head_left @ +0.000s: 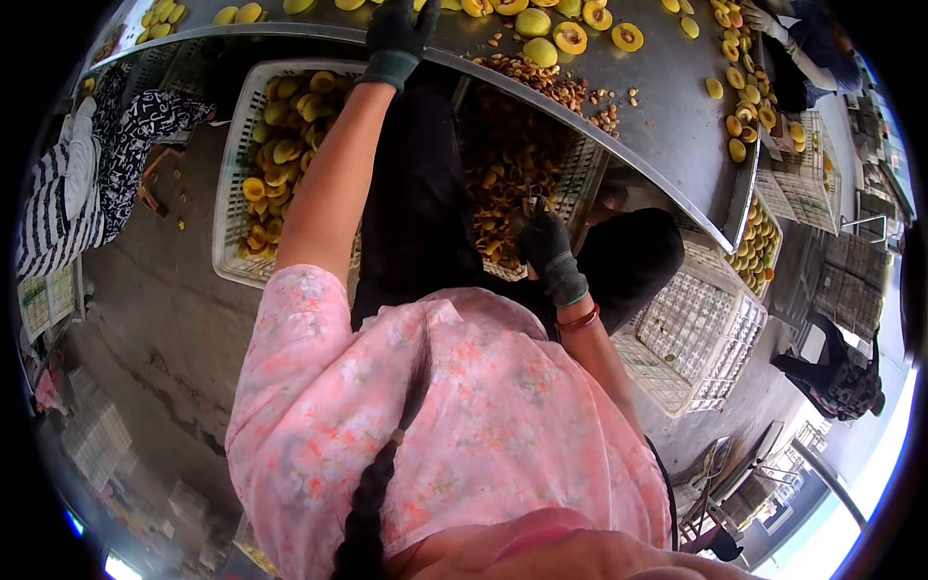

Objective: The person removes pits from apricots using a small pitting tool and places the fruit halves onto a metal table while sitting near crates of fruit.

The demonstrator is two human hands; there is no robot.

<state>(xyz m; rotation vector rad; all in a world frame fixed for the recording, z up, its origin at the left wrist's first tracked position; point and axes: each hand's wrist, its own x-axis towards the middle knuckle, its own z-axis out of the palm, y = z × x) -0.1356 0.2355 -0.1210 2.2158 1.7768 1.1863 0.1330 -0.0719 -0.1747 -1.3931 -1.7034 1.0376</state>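
My left hand (396, 41), in a dark glove, reaches over the near edge of the metal table (667, 135), close to several yellow fruits at the top rim. Its fingers look apart, with the tips partly cut off by the picture's edge. Low by my lap, my right hand (547, 253), also gloved, is closed around a small tool with a metal tip (529, 201). Below that tip, a crate (578, 184) holds many cut fruit pieces. Halved fruits (570, 38) with brown centres and whole yellow-green fruits (540, 52) lie on the table.
Brown pits (546, 82) are heaped along the table edge. A white crate of fruit halves (230, 193) stands left of my legs; a white plastic crate (691, 338) is at my right. Co-workers are at far left (77, 184) and upper right (822, 58).
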